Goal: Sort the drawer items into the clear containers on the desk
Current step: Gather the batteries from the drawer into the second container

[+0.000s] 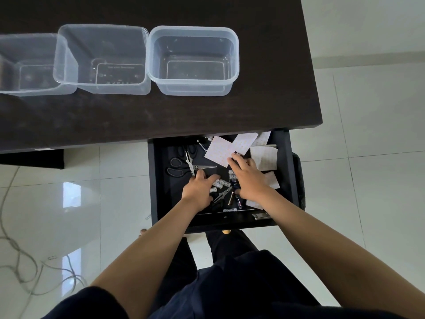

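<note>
Both hands are down in the open drawer [154, 180] at the lower centre of the frame: the left hand [199, 189] curls its fingers over a cluster of batteries [220, 183], apparently gathering them, though whether it has any firmly pinched I cannot tell; the right hand [247, 174] lies spread and flat, fingers reaching onto a paper slip [218, 153], holding nothing that shows. Between the two wrists lie more batteries and a small pair of scissors [222, 194]. Further into the drawer, to the left, a larger pair of scissors [195, 165] rests with blades parted, and more paper slips are scattered toward the back right. Above, on the dark desk [161, 116], three clear containers sit in a row across the upper left, the rightmost container [193, 31] apparently bare inside, the middle container [103, 28] overlapping the leftmost container [23, 36]. Judging by this, sorting is only starting, at the picking step. Next calls for closing on one kind of item, lifting clear of the drawer front, and carrying it up to one container.
</note>
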{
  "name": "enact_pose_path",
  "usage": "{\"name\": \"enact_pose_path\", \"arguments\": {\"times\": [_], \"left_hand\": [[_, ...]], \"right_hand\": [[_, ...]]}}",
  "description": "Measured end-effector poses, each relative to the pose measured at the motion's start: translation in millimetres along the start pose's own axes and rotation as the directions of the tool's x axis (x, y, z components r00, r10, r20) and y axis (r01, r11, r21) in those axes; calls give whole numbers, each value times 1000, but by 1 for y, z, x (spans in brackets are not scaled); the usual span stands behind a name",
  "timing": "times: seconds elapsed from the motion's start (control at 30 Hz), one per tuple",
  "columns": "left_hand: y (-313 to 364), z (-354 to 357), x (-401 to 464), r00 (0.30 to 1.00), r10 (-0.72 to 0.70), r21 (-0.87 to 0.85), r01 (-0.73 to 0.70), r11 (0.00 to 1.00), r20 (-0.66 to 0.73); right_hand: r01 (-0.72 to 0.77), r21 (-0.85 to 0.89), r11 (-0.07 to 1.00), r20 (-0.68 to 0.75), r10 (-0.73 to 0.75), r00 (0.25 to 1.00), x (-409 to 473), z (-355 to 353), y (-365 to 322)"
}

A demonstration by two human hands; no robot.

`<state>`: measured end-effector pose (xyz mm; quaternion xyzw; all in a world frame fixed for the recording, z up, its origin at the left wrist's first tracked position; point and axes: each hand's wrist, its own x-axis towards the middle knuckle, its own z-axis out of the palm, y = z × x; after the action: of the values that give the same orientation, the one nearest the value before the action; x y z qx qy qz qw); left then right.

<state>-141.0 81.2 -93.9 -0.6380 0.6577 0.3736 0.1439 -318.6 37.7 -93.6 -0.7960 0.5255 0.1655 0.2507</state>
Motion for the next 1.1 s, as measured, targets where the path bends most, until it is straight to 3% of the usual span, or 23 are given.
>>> {"name": "enact_pose_path", "arguments": {"times": [0.33, 0.73, 1.1], "left_hand": [[-9, 5, -3, 999, -28, -31, 27, 999, -29], [-10, 5, -3, 999, -24, -106, 22, 994, -22], [-8, 13, 2, 999, 5, -90, -8, 996, -43]], "right_hand": [[-34, 118, 992, -30, 38, 999, 4, 5, 7], [92, 109, 990, 92, -102, 991, 3, 14, 2], [-1, 393, 919, 97, -41, 994, -8, 17, 2]]}}
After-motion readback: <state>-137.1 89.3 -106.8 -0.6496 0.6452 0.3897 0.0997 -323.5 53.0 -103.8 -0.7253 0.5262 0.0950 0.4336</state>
